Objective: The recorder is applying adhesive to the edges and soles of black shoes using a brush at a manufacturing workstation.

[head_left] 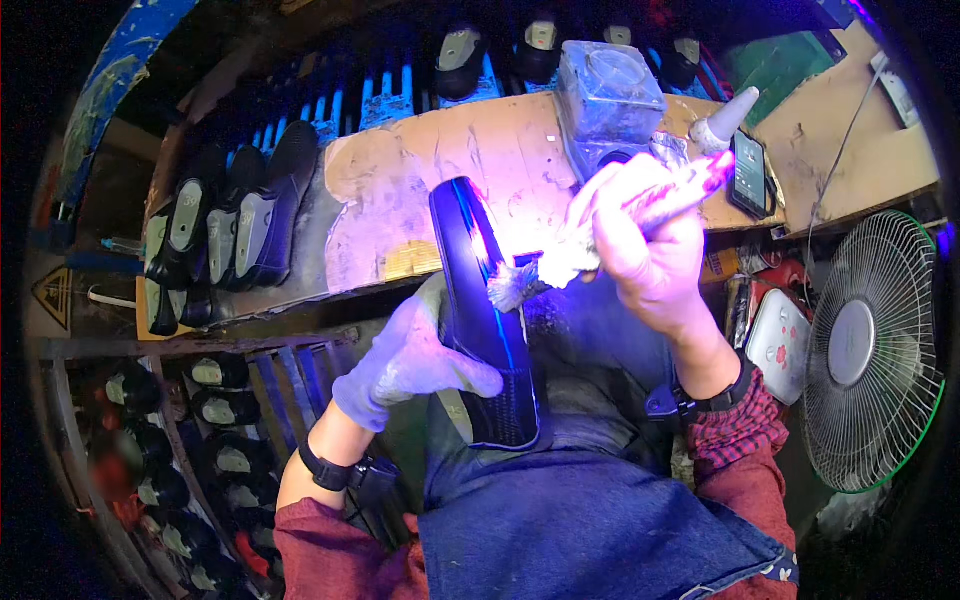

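Note:
A black shoe (465,255) is held up in front of me, its long side tilted slightly, with a grey last showing at its lower edge. My left hand (410,345), in a pale glove, is closed around the shoe's lower half with the thumb across its side. In my bare right hand (645,250) is a brush (513,288) with a smeared handle, fingers wrapped round it. Its frayed bristles touch or nearly touch the shoe's right edge. Strong white-violet glare washes out part of the brush and fingers.
A cardboard-covered bench (400,165) lies ahead, with black shoes on lasts (265,225) at its left. A clear plastic container (612,90), grey cone (725,118) and phone (750,175) stand right. A fan (870,350) is at far right; a shoe rack (225,405) is lower left.

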The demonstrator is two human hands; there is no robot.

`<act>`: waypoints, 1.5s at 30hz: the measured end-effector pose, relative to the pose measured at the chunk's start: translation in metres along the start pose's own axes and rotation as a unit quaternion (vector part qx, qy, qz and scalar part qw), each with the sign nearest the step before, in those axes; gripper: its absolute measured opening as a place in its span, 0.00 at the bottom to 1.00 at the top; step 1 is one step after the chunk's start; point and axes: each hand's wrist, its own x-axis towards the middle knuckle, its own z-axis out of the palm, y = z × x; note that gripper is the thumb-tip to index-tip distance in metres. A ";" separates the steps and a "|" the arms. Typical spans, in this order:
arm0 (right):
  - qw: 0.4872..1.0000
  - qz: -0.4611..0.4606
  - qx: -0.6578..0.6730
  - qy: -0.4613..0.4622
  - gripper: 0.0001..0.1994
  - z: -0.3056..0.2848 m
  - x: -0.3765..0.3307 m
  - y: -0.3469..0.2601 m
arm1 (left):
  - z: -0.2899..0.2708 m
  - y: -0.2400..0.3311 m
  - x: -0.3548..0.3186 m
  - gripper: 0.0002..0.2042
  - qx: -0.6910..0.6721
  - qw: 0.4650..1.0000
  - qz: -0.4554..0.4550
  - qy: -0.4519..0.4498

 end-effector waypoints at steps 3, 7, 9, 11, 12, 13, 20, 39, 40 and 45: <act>0.999 -0.008 -0.047 0.012 0.08 0.002 -0.012 0.013 | -0.011 -0.018 0.012 0.41 -0.107 0.992 0.046 -0.046; 0.998 0.042 -0.035 0.006 0.08 -0.008 -0.017 0.024 | -0.025 -0.034 0.029 0.23 -0.161 0.985 0.015 -0.067; 0.991 0.124 0.023 0.045 0.08 -0.029 -0.015 0.026 | -0.017 -0.037 0.032 0.20 -0.323 0.940 -0.065 0.090; 0.982 0.087 -0.056 0.155 0.09 -0.058 0.004 0.040 | -0.004 -0.034 0.031 0.25 -0.487 0.873 -0.010 0.025; 0.974 0.065 -0.143 0.166 0.09 -0.071 0.010 0.047 | 0.008 -0.034 0.023 0.30 -0.516 0.855 0.027 0.054; 0.950 0.072 -0.233 0.198 0.09 -0.083 0.016 0.056 | 0.019 -0.033 0.016 0.33 -0.529 0.847 0.034 0.030; 0.919 0.031 -0.356 0.164 0.11 -0.116 -0.003 0.075 | 0.043 -0.058 -0.002 0.31 -0.496 0.860 0.041 0.112; 0.967 0.128 -0.217 0.036 0.10 0.030 0.067 0.065 | 0.048 -0.062 0.006 0.24 -0.355 0.911 0.016 0.210; 0.972 0.114 -0.200 0.041 0.09 0.029 0.059 0.061 | 0.048 -0.063 0.005 0.24 -0.356 0.909 0.013 0.214; 0.975 0.071 -0.207 0.037 0.10 0.029 0.010 0.037 | 0.046 -0.066 0.008 0.22 -0.389 0.907 0.017 0.159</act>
